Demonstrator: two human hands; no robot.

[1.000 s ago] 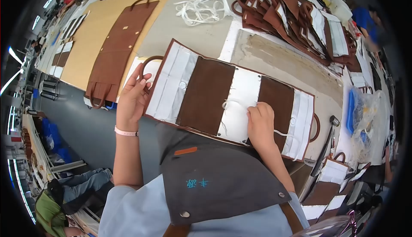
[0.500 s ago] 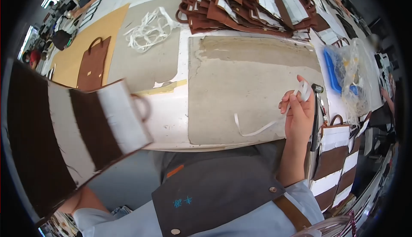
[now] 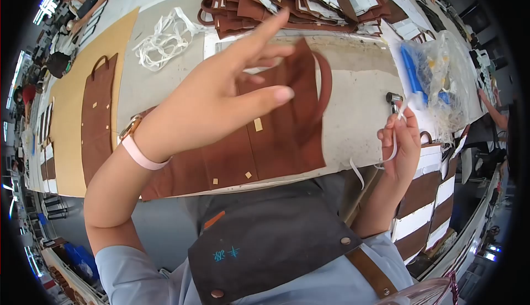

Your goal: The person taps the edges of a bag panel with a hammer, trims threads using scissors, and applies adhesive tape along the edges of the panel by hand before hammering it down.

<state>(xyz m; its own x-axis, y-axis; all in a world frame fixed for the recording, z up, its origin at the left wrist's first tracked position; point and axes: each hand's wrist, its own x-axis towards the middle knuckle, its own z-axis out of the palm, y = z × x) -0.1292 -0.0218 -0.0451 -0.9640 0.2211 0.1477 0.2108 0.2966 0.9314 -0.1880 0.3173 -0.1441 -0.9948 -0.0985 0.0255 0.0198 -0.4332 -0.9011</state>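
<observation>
A brown leather bag panel point(image 3: 226, 158) with a looped handle point(image 3: 324, 84) lies across the work surface in front of me, its brown side up and small tan patches on it. Above it hovers my left hand point(image 3: 221, 84), fingers spread and nothing in them; a watch is on that wrist. The hand hides part of the panel's upper edge. At the right, my right hand point(image 3: 406, 147) pinches a narrow white tape point(image 3: 357, 173), whose loose end curls down to the left. A hammer point(image 3: 393, 97) lies just behind that hand.
A heap of brown handled panels point(image 3: 292, 7) stands at the back. A tangle of white tape point(image 3: 165, 43) lies back left, near another brown panel point(image 3: 99, 112). Clear plastic bags point(image 3: 450, 84) and a blue tray point(image 3: 411, 70) are right. More panels point(image 3: 422, 200) hang below them. Other people work farther off.
The panel moved from the left onto the surface in front of me and now shows its brown side. My left hand has let go of it. The right hand still holds the tape, slightly farther right.
</observation>
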